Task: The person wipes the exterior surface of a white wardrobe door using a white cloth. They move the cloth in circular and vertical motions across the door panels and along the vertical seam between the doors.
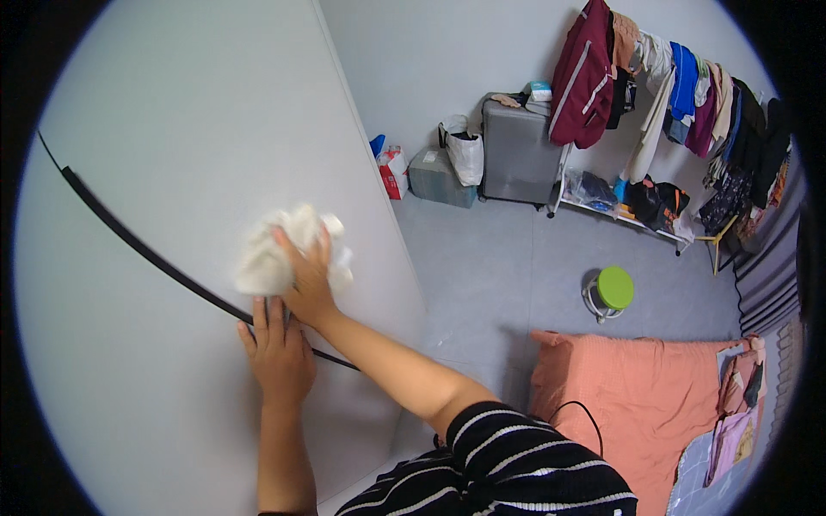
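Note:
A large pale panel [198, 112], like a wardrobe door, fills the left side, and a long black strip [142, 245] crosses it. Against the panel, just above the strip, my right hand [310, 279] presses a crumpled white cloth [268, 258], its fingers spread over the fabric. The cloth is slightly blurred. My left hand [282, 357] lies flat over the strip just below the cloth, fingers stretched out, holding nothing. My right forearm reaches across from the lower middle, above the strip's lower end.
A grey suitcase [516, 155], a storage box [434, 176] and bags stand along the far wall. Clothes hang on a rack [619, 213] at the right. A green-topped stool [615, 287] stands on the grey floor, near a bed with a salmon cover [628, 387].

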`<state>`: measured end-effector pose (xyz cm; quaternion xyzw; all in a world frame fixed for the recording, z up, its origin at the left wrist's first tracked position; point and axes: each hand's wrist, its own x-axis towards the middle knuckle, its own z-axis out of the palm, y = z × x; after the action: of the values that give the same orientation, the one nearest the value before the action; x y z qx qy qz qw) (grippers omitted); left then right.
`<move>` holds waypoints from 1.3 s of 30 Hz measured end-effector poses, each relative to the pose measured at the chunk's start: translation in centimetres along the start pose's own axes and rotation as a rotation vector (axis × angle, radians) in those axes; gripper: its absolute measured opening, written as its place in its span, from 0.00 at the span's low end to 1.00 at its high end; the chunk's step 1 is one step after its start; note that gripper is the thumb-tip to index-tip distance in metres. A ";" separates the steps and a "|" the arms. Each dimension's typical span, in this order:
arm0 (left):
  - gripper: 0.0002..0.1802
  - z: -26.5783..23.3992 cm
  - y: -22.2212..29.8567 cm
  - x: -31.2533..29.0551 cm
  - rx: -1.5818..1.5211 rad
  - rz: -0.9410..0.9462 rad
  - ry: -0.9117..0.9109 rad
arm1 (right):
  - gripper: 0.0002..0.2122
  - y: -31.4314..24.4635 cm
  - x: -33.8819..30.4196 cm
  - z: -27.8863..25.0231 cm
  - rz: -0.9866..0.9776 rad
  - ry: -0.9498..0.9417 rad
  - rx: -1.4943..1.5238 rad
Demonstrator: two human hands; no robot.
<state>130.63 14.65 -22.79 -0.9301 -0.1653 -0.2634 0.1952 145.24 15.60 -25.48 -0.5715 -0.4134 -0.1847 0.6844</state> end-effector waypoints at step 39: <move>0.38 4.6 2.7 10.9 0.556 -0.089 0.050 | 0.21 27.6 11.9 -0.2 0.800 0.348 0.003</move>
<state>142.52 16.60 -21.13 -0.8260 -0.2668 -0.2391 0.4352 172.31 25.71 -33.59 -0.6460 -0.0385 0.0021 0.7624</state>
